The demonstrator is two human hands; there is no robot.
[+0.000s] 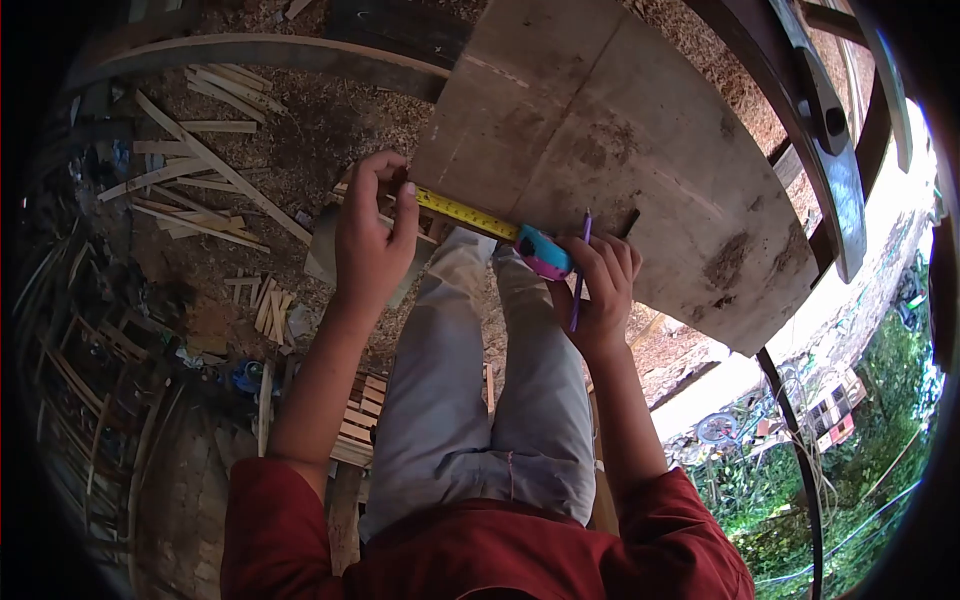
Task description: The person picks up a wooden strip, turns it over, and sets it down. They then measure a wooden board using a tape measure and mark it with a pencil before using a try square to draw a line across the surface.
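Note:
A yellow tape measure blade (465, 213) lies along the near edge of a large worn wooden board (620, 150). My left hand (375, 235) is at the blade's free end by the board's left corner, thumb and forefinger curled around that end. My right hand (602, 290) grips the blue and pink tape measure case (543, 254). A slim purple pencil or pen (577, 300) is also held in the right hand, sticking out above and below the fingers. A short dark stick-like thing (630, 222) lies on the board just beyond that hand.
Wood strips (205, 165) are strewn over the shavings-covered ground at left. A curved timber piece (270, 48) runs behind the board's left side. Curved wooden parts (800, 110) stand at upper right. Slatted wood (360, 420) sits beside my legs, and greenery (850, 480) shows at lower right.

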